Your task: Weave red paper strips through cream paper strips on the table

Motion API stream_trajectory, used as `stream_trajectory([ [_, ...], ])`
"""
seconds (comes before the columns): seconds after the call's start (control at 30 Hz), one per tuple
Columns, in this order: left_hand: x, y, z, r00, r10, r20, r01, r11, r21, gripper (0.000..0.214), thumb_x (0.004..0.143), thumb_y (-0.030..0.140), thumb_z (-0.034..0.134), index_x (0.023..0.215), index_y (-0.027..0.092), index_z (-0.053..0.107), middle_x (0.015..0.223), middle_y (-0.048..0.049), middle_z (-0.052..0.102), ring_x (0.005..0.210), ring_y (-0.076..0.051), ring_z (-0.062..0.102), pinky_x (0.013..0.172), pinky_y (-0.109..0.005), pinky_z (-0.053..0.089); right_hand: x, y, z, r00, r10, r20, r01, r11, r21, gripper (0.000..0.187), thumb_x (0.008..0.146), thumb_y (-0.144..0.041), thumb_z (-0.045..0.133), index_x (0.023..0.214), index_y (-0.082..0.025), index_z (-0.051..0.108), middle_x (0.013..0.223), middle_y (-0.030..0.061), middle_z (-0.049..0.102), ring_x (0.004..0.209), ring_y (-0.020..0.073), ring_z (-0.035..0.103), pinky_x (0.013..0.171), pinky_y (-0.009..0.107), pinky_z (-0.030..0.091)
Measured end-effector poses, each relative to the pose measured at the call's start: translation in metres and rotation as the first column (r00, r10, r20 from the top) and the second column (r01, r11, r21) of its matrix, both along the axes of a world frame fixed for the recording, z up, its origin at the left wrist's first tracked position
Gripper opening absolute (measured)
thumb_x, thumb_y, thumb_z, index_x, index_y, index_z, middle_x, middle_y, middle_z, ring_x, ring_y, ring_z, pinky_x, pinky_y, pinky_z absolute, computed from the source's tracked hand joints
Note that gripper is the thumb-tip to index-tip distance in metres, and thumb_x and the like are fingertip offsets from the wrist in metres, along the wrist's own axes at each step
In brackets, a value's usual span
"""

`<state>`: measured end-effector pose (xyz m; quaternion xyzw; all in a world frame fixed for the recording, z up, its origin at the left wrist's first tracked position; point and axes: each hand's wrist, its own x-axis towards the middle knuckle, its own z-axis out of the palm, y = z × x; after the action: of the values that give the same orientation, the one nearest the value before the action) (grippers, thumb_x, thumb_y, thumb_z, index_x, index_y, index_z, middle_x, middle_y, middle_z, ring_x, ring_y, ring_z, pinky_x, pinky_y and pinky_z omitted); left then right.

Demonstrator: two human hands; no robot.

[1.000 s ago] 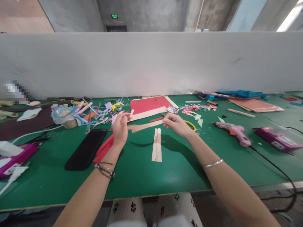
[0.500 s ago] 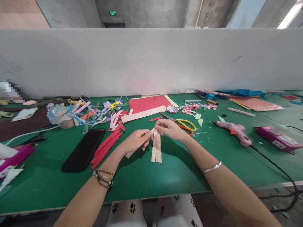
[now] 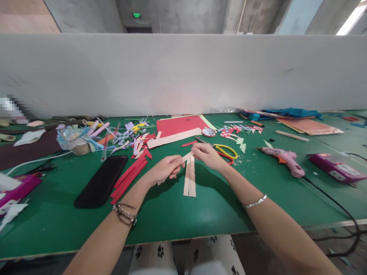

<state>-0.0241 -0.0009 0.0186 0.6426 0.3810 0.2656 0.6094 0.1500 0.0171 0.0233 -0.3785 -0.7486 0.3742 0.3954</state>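
Both my hands pinch one beige paper strip [image 3: 187,157] over the green table [image 3: 200,214]. My left hand [image 3: 164,170] grips its lower part, with the strip's tail poking out under the fingers. My right hand [image 3: 207,156] pinches the upper end. Just below them two beige strips [image 3: 190,180] lie side by side on the table. A pile of red strips [image 3: 129,176] lies to the left of my left hand.
A black case [image 3: 101,181] lies at the left, with red and beige sheets [image 3: 179,128] behind. Yellow-handled scissors [image 3: 225,150] and a tape roll [image 3: 208,132] sit near my right hand. At the right lie a pink glue gun [image 3: 282,158] with cable and a purple box [image 3: 336,171].
The beige strip, held high and stretched wide between my hands a second ago, has come down to the two lying strips. My hands have drawn close together.
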Motion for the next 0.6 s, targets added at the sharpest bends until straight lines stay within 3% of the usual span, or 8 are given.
stream_trajectory([
  [0.4, -0.005, 0.002, 0.006, 0.997, -0.071, -0.019, 0.069, 0.994, -0.081, 0.025, 0.083, 0.035, 0.036, 0.068, 0.016, 0.042, 0.047, 0.0104, 0.019, 0.038, -0.003, 0.014, 0.039, -0.015, 0.017, 0.014, 0.005, 0.004, 0.991, -0.13, 0.012, 0.128, 0.988, 0.086, 0.032, 0.079, -0.028, 0.038, 0.049, -0.018, 0.032, 0.047, -0.007, 0.029, 0.044, 0.0055, 0.027, 0.047, 0.022, 0.023],
  [0.6, -0.009, 0.001, 0.011, 0.986, -0.107, -0.13, 0.1, 0.993, -0.06, 0.027, 0.084, 0.034, 0.033, 0.07, 0.015, 0.046, 0.046, 0.0089, 0.034, 0.035, -0.003, 0.028, 0.041, -0.017, 0.026, 0.016, 0.009, 0.0, 0.981, -0.178, 0.083, 0.175, 0.984, 0.044, 0.032, 0.078, -0.028, 0.038, 0.048, -0.018, 0.033, 0.046, -0.0068, 0.032, 0.044, 0.0054, 0.029, 0.046, 0.022, 0.024],
])
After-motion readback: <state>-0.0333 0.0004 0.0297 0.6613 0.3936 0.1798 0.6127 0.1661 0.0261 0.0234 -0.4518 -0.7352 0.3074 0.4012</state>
